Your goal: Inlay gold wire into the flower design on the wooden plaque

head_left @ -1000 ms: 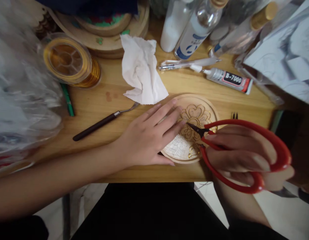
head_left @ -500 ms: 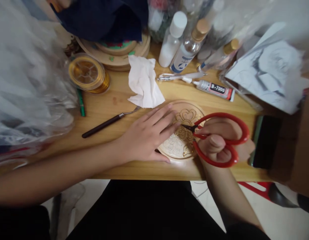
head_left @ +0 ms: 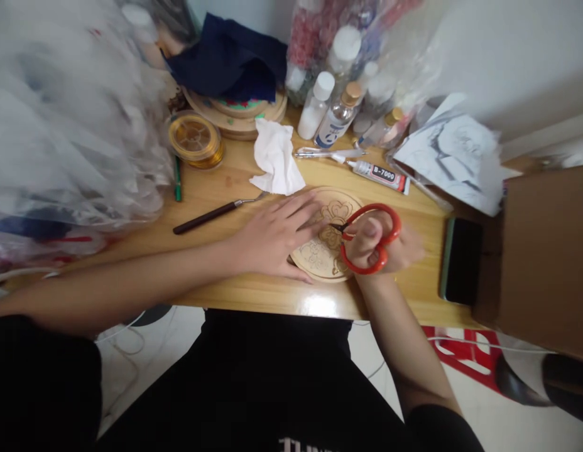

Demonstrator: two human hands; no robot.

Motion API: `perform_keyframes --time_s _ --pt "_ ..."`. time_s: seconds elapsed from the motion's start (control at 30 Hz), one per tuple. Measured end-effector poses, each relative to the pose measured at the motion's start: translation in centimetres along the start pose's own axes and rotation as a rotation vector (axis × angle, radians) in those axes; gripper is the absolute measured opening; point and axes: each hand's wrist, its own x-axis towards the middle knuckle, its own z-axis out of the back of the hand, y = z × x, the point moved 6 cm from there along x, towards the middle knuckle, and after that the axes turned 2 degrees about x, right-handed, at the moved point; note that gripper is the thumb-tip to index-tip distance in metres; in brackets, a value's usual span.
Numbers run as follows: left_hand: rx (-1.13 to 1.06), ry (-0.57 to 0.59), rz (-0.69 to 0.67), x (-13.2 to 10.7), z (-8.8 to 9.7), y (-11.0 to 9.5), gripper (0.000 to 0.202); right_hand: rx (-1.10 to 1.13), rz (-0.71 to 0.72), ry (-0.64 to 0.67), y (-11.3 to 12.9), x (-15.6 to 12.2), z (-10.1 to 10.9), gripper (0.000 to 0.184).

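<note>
A round wooden disc [head_left: 320, 267] with a flower pattern outlined in gold-coloured wire lies near the table's front edge. My left hand [head_left: 275, 235] rests on its left side, palm down with the fingers stretched over the rim. In my right hand [head_left: 369, 238] is a pair of red-handled scissors [head_left: 390, 216], my fingers through the loops. The dark blade tips are at the pattern, close to my left fingertips; whether they touch the wire I cannot tell. A brown-handled metal tool [head_left: 207, 216] lies left of the disc, and a crumpled white tissue [head_left: 276, 160] behind it.
A spool of gold wire [head_left: 196, 141] and plastic bags [head_left: 75, 125] are on the left. Behind stand several bottles [head_left: 338, 116], with a pen [head_left: 329, 152] and a B-7000 glue tube [head_left: 381, 176] before them. A phone [head_left: 461, 260] and a cardboard box [head_left: 546, 257] are on the right.
The camera view has shifted and widened. My right hand and the scissors sit slightly lower and closer to the disc, their loops drawn nearer together. My left hand keeps its place on the disc.
</note>
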Motion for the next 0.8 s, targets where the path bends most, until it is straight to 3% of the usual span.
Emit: perform_keyframes --time_s 0.4,0.8 --pt "0.031 0.058 0.032 0.1 0.1 -0.2 0.098 -0.176 -0.062 0.128 -0.4 -0.2 -0.7 0.06" --pt "0.021 0.122 0.07 0.3 0.3 -0.3 0.101 -0.22 -0.141 0.15 -0.5 0.7 -0.7 0.053"
